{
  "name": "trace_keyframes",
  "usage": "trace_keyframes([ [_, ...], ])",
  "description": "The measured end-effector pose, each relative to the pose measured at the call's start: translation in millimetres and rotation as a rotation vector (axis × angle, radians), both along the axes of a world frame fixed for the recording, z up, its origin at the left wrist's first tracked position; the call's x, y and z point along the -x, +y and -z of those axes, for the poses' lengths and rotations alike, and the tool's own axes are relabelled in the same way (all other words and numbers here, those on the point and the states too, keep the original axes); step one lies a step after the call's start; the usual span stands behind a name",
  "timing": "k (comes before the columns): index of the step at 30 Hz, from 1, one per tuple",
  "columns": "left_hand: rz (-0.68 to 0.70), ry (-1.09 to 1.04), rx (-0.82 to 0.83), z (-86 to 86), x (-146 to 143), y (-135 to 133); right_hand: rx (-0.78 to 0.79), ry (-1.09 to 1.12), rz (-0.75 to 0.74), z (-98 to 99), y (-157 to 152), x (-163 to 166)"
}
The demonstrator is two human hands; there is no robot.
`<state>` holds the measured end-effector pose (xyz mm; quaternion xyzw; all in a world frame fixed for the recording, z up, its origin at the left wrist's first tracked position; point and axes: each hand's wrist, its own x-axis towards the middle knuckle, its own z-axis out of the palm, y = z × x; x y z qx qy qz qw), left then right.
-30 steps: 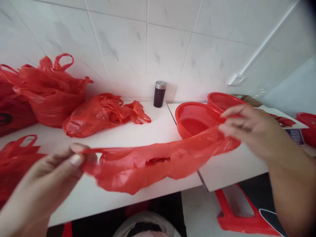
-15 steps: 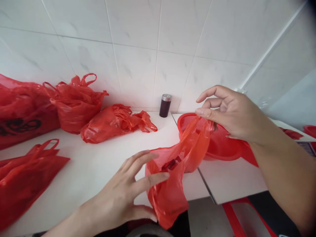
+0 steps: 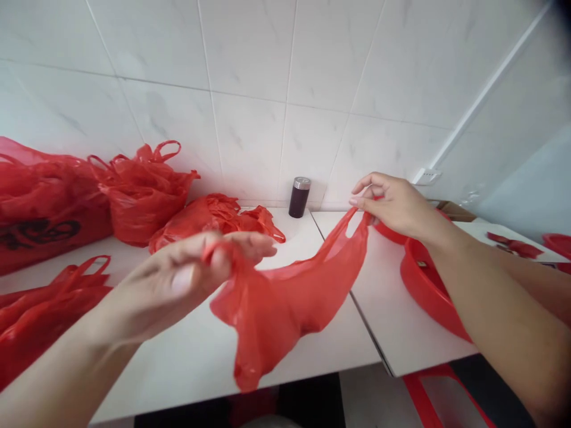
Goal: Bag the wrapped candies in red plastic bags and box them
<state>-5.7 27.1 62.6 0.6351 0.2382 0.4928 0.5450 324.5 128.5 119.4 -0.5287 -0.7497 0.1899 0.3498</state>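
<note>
A thin red plastic bag [image 3: 294, 297] hangs stretched between my two hands above the white table. My right hand [image 3: 388, 199] pinches one of its handles between thumb and fingers. On the other side, my left hand [image 3: 191, 267] grips the opposite handle, with the film looped round its fingers. The bag's lower part sags with a darker spot at the bottom; what is inside, if anything, I cannot make out. Behind my left hand a filled red bag [image 3: 191, 220] lies on the table, partly covered.
A dark cup with a silver top [image 3: 299, 197] stands by the tiled wall. More red bags [image 3: 143, 202] crowd the left side. To the right, a red basin [image 3: 423, 288] sits partly behind my forearm, and another forearm [image 3: 535, 285] shows there. A seam [image 3: 368, 327] divides the tabletops.
My left hand has risen leftward and gripped a handle, after being open beside the bag. The bag is now spread sideways. The red mesh basket has shifted away, and a red basin shows at right.
</note>
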Motion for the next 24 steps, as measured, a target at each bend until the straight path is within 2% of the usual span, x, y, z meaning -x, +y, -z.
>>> trace_keyframes([
  [2, 0.040, -0.037, 0.145, -1.9, -8, 14, -0.005, 0.042, -0.109, -0.1, -5, 19],
  [4, -0.003, 0.066, 0.230, -0.1, -17, 27, -0.004, 0.081, -0.273, 0.2, -14, 48],
  [8, -0.108, 0.467, 0.176, 9.3, -29, 40, -0.011, 0.169, -0.604, 8.2, -30, 109],
  [10, -0.161, 0.521, 0.192, 12.1, -33, 42, -0.038, 0.259, -0.671, 16.7, -29, 128],
  [12, -0.224, 0.439, 0.277, 12.8, -33, 44, -0.069, 0.341, -0.656, 28.8, -22, 135],
  [14, -0.255, 0.344, 0.381, 13.5, -29, 47, -0.027, 0.344, -0.647, 44.2, -11, 133],
  [16, -0.233, 0.304, 0.442, 16.4, -24, 51, 0.081, 0.300, -0.690, 60.6, -1, 126],
  [18, -0.175, 0.299, 0.431, 21.9, -19, 56, 0.119, 0.325, -0.686, 73.8, 3, 121],
  [21, -0.134, 0.298, 0.380, 30.3, -13, 62, -0.015, 0.462, -0.516, 83.6, 1, 119],
  [24, -0.109, 0.287, 0.367, 33.1, -9, 63, -0.107, 0.382, -0.434, 87.2, -4, 123],
])
